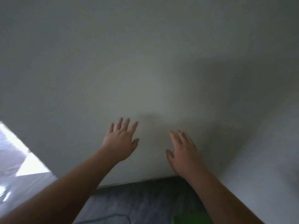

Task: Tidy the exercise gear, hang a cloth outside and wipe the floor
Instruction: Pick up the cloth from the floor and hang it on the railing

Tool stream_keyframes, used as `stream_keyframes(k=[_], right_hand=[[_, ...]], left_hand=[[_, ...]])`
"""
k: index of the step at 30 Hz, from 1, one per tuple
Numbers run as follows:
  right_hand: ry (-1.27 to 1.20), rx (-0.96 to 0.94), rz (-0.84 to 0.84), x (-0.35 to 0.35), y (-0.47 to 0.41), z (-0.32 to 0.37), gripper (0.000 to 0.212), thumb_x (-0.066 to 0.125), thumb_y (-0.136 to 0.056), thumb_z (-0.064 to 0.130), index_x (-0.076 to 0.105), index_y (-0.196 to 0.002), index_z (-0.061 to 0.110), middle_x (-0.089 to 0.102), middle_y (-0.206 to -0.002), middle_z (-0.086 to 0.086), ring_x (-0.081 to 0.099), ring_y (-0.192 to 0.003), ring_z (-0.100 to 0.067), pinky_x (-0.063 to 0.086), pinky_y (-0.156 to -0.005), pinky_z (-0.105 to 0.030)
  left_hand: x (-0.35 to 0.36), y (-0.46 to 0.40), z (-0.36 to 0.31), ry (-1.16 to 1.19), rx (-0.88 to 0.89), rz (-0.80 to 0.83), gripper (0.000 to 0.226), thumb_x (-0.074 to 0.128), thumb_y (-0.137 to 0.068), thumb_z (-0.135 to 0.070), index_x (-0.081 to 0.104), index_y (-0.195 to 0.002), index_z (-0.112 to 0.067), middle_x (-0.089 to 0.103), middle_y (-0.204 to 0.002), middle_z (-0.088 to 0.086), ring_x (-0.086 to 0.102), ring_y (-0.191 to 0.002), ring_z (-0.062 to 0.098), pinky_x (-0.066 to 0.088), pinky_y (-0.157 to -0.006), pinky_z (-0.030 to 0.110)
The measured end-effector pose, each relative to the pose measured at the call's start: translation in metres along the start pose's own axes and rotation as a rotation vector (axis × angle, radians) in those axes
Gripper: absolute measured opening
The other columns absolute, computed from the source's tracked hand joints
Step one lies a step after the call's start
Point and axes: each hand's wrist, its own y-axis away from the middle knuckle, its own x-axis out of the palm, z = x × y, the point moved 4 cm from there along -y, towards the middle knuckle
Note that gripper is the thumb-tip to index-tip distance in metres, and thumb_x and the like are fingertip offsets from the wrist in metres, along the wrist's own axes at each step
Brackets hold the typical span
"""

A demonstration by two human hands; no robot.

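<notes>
Both my arms reach forward toward a plain pale wall (145,62). My left hand (120,140) is spread with straight fingers and holds nothing. My right hand (184,151) is also flat with straight fingers and holds nothing. Whether either hand touches the wall I cannot tell. A small green thing (192,220) shows at the bottom edge, between my forearms, lying on a dark grey surface (145,199). The picture is blurred.
The dark grey surface meets the wall along a line just below my hands. At the left edge a bright opening (19,159) lets in daylight. The wall fills most of the view ahead.
</notes>
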Motion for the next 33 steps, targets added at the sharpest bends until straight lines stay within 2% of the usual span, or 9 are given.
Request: stream_keyframes(k=[6,10,18,21,24,27,33], right_hand=[[-0.020,-0.383,0.036,0.009,0.019,0.158,0.075,0.024,-0.089,0.050,0.019,-0.156,0.018,0.020,-0.163,-0.010,0.017,-0.149,-0.030,0.018,-0.121,-0.043],[-0.047,-0.590,0.064,0.021,0.061,0.270,0.075,0.028,-0.088,0.047,0.020,-0.156,0.018,0.020,-0.163,-0.010,0.014,-0.149,-0.029,0.016,-0.122,-0.043],[-0.120,-0.943,0.103,0.058,0.246,0.484,0.073,0.030,-0.087,0.051,0.029,-0.153,0.020,0.030,-0.159,-0.010,0.024,-0.146,-0.032,0.021,-0.120,-0.046],[-0.171,-1.028,0.161,0.074,0.326,0.553,0.068,0.035,-0.095,0.050,0.019,-0.156,0.024,0.018,-0.164,-0.006,0.013,-0.151,-0.029,0.016,-0.122,-0.048],[-0.174,-1.120,0.196,0.083,0.398,0.612,0.067,0.038,-0.099,0.048,0.012,-0.156,0.025,0.012,-0.165,-0.004,0.008,-0.152,-0.027,0.016,-0.122,-0.045],[-0.168,-1.194,0.284,0.091,0.458,0.657,0.067,0.036,-0.100,0.048,0.009,-0.157,0.026,0.008,-0.166,-0.002,0.004,-0.152,-0.025,0.014,-0.123,-0.045],[-0.150,-1.308,0.368,0.118,0.531,0.731,0.067,0.038,-0.099,0.046,0.011,-0.156,0.025,0.011,-0.165,-0.002,0.006,-0.152,-0.025,0.016,-0.122,-0.046]], left_hand=[[-0.049,0.141,0.115,0.018,-0.350,-0.108,0.069,0.030,-0.097,-0.057,0.005,-0.156,-0.031,0.006,-0.166,0.005,0.000,-0.152,0.030,0.009,-0.122,0.052],[-0.064,0.264,0.171,-0.029,-0.555,-0.146,0.069,0.034,-0.097,-0.057,0.008,-0.155,-0.032,0.009,-0.165,0.005,0.003,-0.152,0.029,0.012,-0.121,0.052],[-0.079,0.567,0.252,-0.057,-0.938,-0.111,0.068,0.035,-0.096,-0.059,0.008,-0.154,-0.036,0.005,-0.166,0.003,0.002,-0.152,0.029,0.013,-0.121,0.053],[-0.085,0.684,0.269,-0.106,-1.062,-0.092,0.068,0.038,-0.095,-0.058,0.012,-0.153,-0.034,0.011,-0.164,0.006,0.012,-0.149,0.033,0.018,-0.119,0.051],[-0.087,0.791,0.279,-0.119,-1.188,-0.066,0.069,0.041,-0.094,-0.056,0.019,-0.153,-0.028,0.019,-0.161,0.010,0.016,-0.146,0.036,0.020,-0.118,0.051],[-0.086,0.877,0.286,-0.120,-1.310,-0.013,0.071,0.038,-0.096,-0.056,0.013,-0.156,-0.027,0.014,-0.163,0.008,0.008,-0.150,0.032,0.016,-0.119,0.050],[-0.076,0.985,0.312,-0.100,-1.474,0.033,0.072,0.036,-0.096,-0.054,0.006,-0.156,-0.031,0.007,-0.165,0.006,0.004,-0.151,0.030,0.013,-0.120,0.050]])
